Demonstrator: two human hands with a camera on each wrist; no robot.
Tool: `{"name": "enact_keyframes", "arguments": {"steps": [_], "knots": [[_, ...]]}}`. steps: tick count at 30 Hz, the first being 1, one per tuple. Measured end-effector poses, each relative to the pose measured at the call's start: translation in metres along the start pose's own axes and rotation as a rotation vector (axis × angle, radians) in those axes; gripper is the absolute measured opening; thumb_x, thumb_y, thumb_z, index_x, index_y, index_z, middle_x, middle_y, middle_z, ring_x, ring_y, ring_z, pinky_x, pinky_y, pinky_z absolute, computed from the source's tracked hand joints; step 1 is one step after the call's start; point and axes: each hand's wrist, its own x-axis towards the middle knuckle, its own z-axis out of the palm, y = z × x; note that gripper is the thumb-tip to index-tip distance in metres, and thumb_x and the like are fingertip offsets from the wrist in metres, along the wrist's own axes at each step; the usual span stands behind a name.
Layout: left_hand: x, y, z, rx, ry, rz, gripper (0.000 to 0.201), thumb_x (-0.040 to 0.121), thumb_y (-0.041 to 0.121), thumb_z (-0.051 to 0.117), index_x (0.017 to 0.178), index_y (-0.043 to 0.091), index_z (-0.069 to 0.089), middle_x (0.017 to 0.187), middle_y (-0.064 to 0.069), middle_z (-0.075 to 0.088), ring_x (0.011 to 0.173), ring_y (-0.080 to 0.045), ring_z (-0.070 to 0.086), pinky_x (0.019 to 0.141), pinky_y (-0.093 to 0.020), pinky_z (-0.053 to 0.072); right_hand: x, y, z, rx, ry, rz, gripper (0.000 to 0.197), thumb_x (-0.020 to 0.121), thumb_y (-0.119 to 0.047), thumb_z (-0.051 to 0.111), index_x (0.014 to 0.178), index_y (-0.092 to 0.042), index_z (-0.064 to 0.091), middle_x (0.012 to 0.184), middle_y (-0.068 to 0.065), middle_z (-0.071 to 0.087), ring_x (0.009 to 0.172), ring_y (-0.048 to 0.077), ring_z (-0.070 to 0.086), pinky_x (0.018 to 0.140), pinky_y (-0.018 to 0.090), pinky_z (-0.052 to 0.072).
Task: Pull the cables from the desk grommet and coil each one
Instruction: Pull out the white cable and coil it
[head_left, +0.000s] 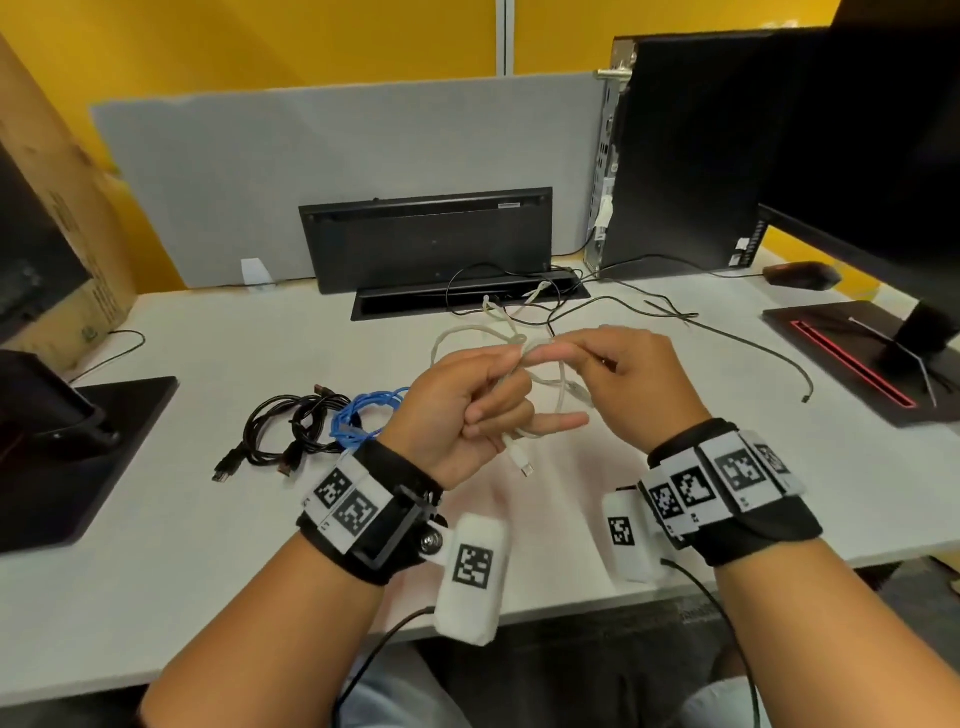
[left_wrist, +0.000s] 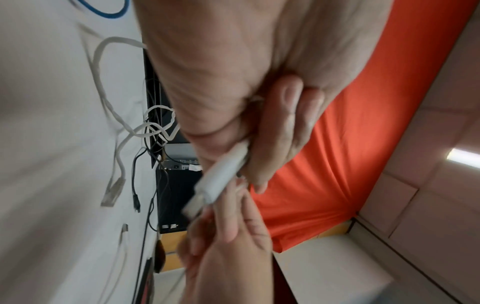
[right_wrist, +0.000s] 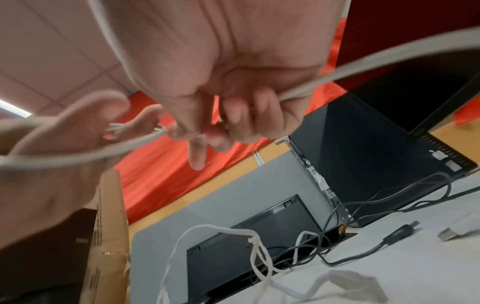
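Both hands hover over the white desk (head_left: 208, 519) with a white USB cable (head_left: 511, 441) between them. My left hand (head_left: 478, 400) grips it with curled fingers, and its plug (left_wrist: 221, 181) hangs below the fist. My right hand (head_left: 628, 379) pinches the same cable (right_wrist: 363, 61) a little further along. A pale grey network cable (head_left: 457, 335) lies loose on the desk behind the hands. The black grommet slot (head_left: 415, 304) sits further back with thin black cables running out of it. A coiled blue cable (head_left: 363, 410) and coiled black cables (head_left: 291, 426) lie left of my left wrist.
A black keyboard (head_left: 426, 239) leans upright against the grey divider behind the grommet. A PC tower (head_left: 685, 156), monitor (head_left: 883, 130) and mouse (head_left: 802, 275) stand at the right. A loose black cable (head_left: 753, 348) trails right. A cardboard box (head_left: 57, 208) and monitor base (head_left: 78, 441) are at the left.
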Motion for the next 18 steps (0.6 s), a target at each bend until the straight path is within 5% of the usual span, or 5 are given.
{"name": "enact_keyframes", "arguments": {"steps": [5,7,10,14,18], "knots": [[-0.002,0.004,-0.001,-0.022,0.153,0.249,0.039,0.103,0.016,0.039,0.130,-0.012,0.046,0.047,0.002,0.047,0.038,-0.008,0.028,0.101,-0.053,0.046,-0.009,0.008,0.005,-0.152,-0.346,0.159,0.033,0.098,-0.034,0.050,0.080,-0.014,0.069,0.065,-0.002,0.060,0.067,0.019,0.055,0.067,0.033,0.045],[-0.001,0.006,-0.001,0.060,0.209,0.329,0.039,0.104,0.016,0.036,0.134,-0.009,0.038,0.085,-0.006,0.073,0.045,-0.007,0.047,0.102,-0.053,0.047,-0.013,0.002,0.007,-0.157,-0.456,0.194,0.038,0.098,-0.038,0.050,0.085,-0.008,0.069,0.073,-0.001,0.066,0.073,0.018,0.060,0.073,0.034,0.049],[0.000,0.005,-0.006,0.111,0.263,0.373,0.057,0.103,0.016,0.038,0.150,0.002,0.010,0.133,-0.008,0.062,0.085,-0.024,0.073,0.103,-0.051,0.046,-0.017,-0.011,0.006,-0.175,-0.556,0.233,0.044,0.094,-0.044,0.052,0.078,-0.006,0.066,0.050,-0.008,0.046,0.048,0.007,0.044,0.057,0.028,0.040],[0.000,0.000,-0.010,0.307,0.270,0.362,0.056,0.105,0.017,0.036,0.153,0.012,0.007,0.134,-0.007,0.061,0.107,-0.035,0.067,0.103,-0.048,0.047,-0.015,-0.028,-0.006,-0.179,-0.614,0.194,0.029,0.094,-0.037,0.055,0.077,-0.024,0.074,0.045,-0.018,0.053,0.045,-0.002,0.049,0.052,0.021,0.034],[-0.001,0.000,-0.007,0.423,0.272,0.303,0.048,0.103,0.008,0.035,0.149,0.015,0.022,0.124,-0.010,0.067,0.101,-0.029,0.070,0.094,-0.032,0.051,-0.013,-0.042,-0.022,-0.085,-0.499,0.100,0.026,0.089,-0.021,0.058,0.067,-0.026,0.069,0.049,-0.020,0.054,0.047,-0.001,0.049,0.046,0.013,0.033]]}}
